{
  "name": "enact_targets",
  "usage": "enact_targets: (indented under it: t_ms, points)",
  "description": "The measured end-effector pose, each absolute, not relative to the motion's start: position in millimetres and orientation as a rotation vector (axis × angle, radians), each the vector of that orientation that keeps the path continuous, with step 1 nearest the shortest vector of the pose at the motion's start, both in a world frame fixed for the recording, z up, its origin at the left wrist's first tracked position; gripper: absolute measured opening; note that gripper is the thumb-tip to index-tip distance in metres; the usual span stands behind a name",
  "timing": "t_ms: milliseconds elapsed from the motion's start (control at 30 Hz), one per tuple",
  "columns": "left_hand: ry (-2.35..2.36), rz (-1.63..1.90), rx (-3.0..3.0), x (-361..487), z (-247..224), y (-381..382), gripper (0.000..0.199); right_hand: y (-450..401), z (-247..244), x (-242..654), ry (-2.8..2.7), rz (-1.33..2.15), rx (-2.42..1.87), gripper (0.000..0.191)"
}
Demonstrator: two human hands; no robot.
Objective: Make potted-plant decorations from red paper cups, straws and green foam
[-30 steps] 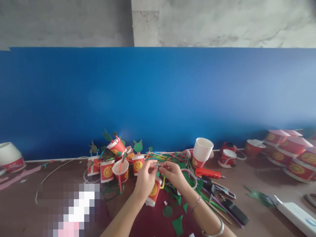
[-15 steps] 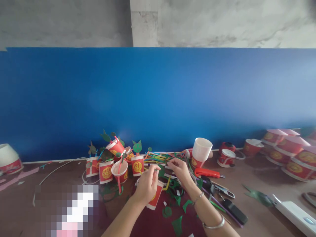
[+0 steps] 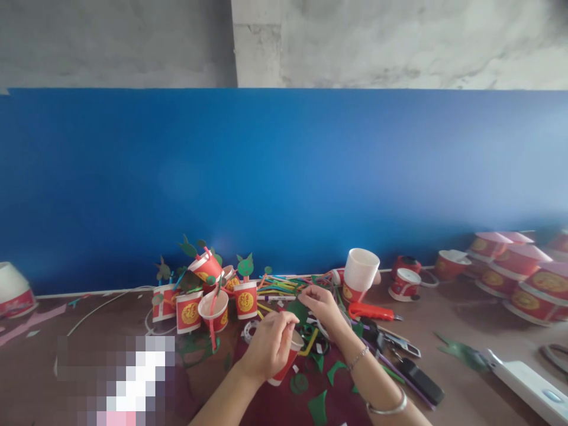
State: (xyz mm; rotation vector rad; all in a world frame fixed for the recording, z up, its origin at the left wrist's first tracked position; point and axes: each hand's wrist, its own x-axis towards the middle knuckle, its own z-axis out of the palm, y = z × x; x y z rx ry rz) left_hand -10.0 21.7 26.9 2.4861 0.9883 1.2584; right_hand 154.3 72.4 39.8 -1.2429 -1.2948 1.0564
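Note:
My left hand (image 3: pixel 270 346) is closed in a pinch, thumb against forefinger; what lies between the fingertips is too small to make out. Just to its right, my right hand (image 3: pixel 325 309) pinches the top edge of a dark green paper piece (image 3: pixel 300 312), rounded in outline. Below and partly behind my left hand stands a red paper cup (image 3: pixel 284 368) with a yellow emblem, much of it hidden by the hand. A yellow bent straw (image 3: pixel 309 343) sticks out at the cup's right side. Green paper scraps (image 3: pixel 318 407) lie in front on a dark red surface.
Decorated red cups (image 3: pixel 189 312) cluster at the left, with green paper shapes on straws. Loose straws (image 3: pixel 279 285) lie along the blue panel (image 3: pixel 284 177). Stacked white cups (image 3: pixel 361 269), an orange cutter (image 3: pixel 371 311), scissors (image 3: pixel 465 353) and a black key fob (image 3: pixel 419 378) are rightward.
My left hand has lowered slightly and its fingertips have come nearer the green paper piece. That piece shows more fully now, hanging from my right fingers. The cup's rim has come into sight.

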Motion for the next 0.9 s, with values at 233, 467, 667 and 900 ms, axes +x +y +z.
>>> enact_targets:
  t_ms: [233, 467, 667, 900]
  points:
    - [0.986, 1.252, 2.481, -10.0, 25.8, 21.7, 0.019, 72.1, 40.5, 154.9, -1.301, 1.093, -1.229, 0.019]
    - [0.978, 1.223, 2.467, -10.1, 25.1, 21.9, 0.018, 69.9, 44.4, 154.6, -1.301, 1.104, -1.198, 0.022]
    - [0.988, 1.227, 2.454, -9.5, 25.4, 21.7, 0.019, 69.2, 44.9, 154.5, -1.322, 1.101, -1.189, 0.021]
    - [0.989, 1.254, 2.446, -9.6, 24.7, 22.0, 0.019, 67.5, 50.1, 154.0, -1.329, 1.111, -1.19, 0.023]
